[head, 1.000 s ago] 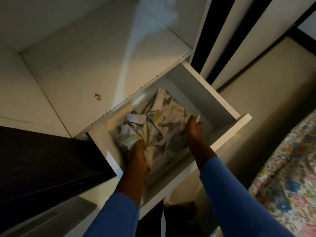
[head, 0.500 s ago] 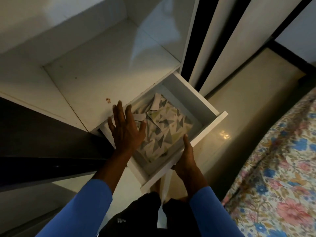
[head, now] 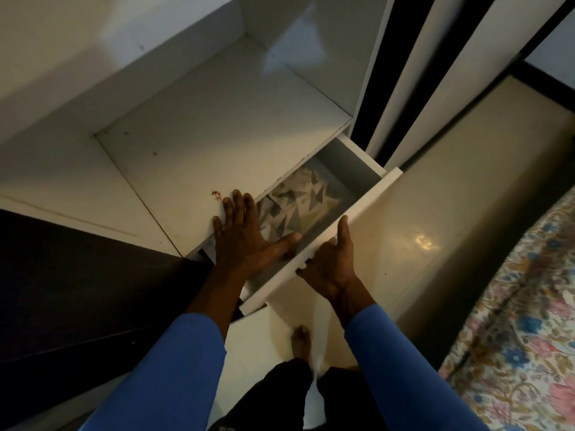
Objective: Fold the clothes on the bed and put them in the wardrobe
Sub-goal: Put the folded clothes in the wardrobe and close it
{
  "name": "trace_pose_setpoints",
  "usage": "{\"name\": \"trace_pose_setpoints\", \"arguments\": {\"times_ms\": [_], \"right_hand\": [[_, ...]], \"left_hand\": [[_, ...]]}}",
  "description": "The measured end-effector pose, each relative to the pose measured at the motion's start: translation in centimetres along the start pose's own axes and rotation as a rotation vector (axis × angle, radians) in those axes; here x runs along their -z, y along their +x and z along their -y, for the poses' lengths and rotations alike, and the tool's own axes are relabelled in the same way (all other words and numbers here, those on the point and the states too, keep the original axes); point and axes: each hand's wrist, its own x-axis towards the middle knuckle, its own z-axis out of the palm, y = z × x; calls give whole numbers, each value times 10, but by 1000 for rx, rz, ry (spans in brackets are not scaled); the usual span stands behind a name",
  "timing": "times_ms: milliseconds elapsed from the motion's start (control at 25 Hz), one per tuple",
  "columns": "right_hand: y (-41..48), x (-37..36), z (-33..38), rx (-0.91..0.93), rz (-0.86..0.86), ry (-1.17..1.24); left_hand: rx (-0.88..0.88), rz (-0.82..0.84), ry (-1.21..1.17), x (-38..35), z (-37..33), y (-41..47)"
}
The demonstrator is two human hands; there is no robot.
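A folded white shirt with grey triangle print [head: 295, 203] lies inside the white wardrobe drawer [head: 348, 209], which stands only partly out. My left hand [head: 245, 234] is spread flat, fingers straight, over the drawer's left end and the shelf edge, its thumb reaching over the shirt. My right hand [head: 329, 262] is on the drawer's front panel, thumb on the top edge and fingers hidden beneath it.
A bare white wardrobe shelf [head: 217, 119] sits above the drawer, with a small brown stain [head: 216, 194]. Dark sliding door panels [head: 404, 73] stand at the right. The flowered bedspread [head: 522, 321] fills the lower right. My bare foot [head: 300, 340] stands on the pale floor.
Both hands let go of the shirt and came out of the drawer. The right hand took the front panel, and the drawer has slid further in.
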Motion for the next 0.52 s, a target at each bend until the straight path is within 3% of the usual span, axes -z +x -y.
{"name": "trace_pose_setpoints", "arguments": {"times_ms": [240,360,440,520], "right_hand": [[92,-52,16,-132,78,-86],[103,-45,25,-114,114,-200],[96,-25,27,-74,16,-436],[92,-1,26,34,-155,-652]], "left_hand": [[-31,-79,143,-9,7,1],[-3,-115,175,-11,3,2],[22,-182,170,-9,-1,1],[-75,-297,269,-6,0,11]]}}
